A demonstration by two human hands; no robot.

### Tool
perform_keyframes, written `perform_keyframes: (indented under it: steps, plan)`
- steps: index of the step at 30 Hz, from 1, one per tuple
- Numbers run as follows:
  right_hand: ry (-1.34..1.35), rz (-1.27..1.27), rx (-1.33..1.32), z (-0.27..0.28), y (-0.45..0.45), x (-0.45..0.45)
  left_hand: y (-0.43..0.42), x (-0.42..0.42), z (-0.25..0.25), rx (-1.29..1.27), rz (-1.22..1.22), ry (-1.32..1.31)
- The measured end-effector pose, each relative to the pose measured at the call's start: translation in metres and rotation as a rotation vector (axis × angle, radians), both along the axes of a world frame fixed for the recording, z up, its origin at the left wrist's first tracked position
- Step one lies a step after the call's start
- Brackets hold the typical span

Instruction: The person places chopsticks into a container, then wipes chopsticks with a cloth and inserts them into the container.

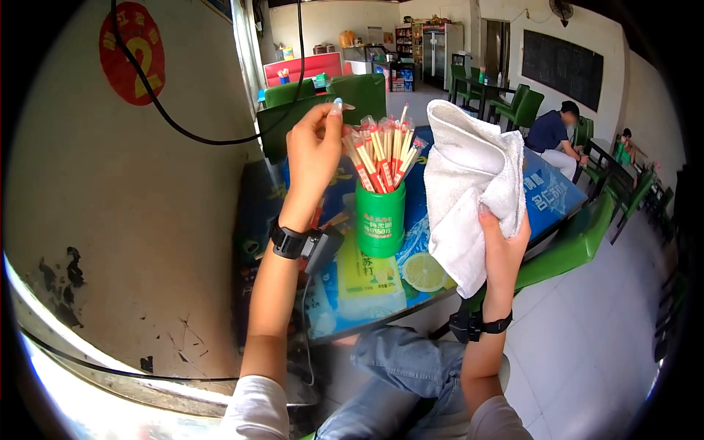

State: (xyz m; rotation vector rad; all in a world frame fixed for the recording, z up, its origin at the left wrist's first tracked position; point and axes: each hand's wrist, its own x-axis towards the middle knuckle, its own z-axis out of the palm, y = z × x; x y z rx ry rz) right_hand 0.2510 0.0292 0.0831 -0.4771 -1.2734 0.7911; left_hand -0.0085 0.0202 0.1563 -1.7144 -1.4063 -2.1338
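My right hand (pixel 504 249) grips a white cloth towel (pixel 469 183), lifted above the right side of the table, its folds hanging loosely. My left hand (pixel 317 143) is raised just left of a green chopstick holder (pixel 380 226). Its fingers are curled into a pinch near the tops of the chopsticks; what they hold, if anything, cannot be made out. Wrapped disposable chopsticks (pixel 383 158) with red-and-white paper sleeves fan out of the holder, which stands upright on the blue printed tabletop (pixel 348 312).
A wall (pixel 191 220) runs close on the left, with a black cable (pixel 213 141) hanging in front. Green chairs (pixel 568 246) stand at the table's right and far side. Farther right a seated person (pixel 551 139) leans forward. Dining tables and a fridge (pixel 438 55) are behind.
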Motion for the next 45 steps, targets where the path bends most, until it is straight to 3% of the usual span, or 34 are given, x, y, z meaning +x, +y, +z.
perform_keyframes:
  steps: [5, 12, 16, 24, 27, 30, 31, 32, 35, 40, 45]
  plan:
    - [-0.019, -0.013, -0.010, 0.000, 0.001, 0.001, 0.047, -0.060, -0.041, -0.197, 0.286, 0.139]
    - [-0.029, -0.003, 0.022, -0.001, -0.001, 0.000, 0.056, -0.096, -0.116, -1.098, 0.474, 0.632]
    - [-0.029, -0.003, 0.020, -0.001, -0.001, 0.000, 0.057, -0.106, -0.128, -1.169, 0.380, 0.609]
    - [-0.061, 0.001, 0.035, -0.002, -0.001, -0.002, 0.041, -0.089, -0.105, -1.384, 0.200, 0.459]
    - [-0.072, 0.014, 0.036, -0.003, -0.002, -0.003, 0.048, -0.102, -0.114, -1.393, 0.174, 0.503]
    - [-0.088, 0.040, 0.034, -0.002, -0.004, -0.002, 0.058, -0.134, -0.113, -1.209, 0.326, 0.684]
    - [-0.085, 0.045, 0.040, -0.002, -0.004, -0.002, 0.048, -0.128, -0.089, -1.198, 0.234, 0.488]
    - [-0.082, 0.052, 0.047, -0.001, -0.005, -0.002, 0.030, -0.121, -0.073, -1.014, 0.319, 0.609]
    - [-0.096, 0.050, 0.048, -0.001, -0.006, -0.002, 0.001, -0.104, -0.037, -0.741, 0.553, 0.616]
    - [-0.142, 0.084, 0.030, -0.002, -0.007, -0.006, -0.045, -0.045, 0.005, -0.512, 0.741, 0.718]
    - [-0.160, 0.093, 0.047, 0.000, -0.010, -0.010, -0.082, 0.006, 0.024, -0.354, 0.734, 0.749]
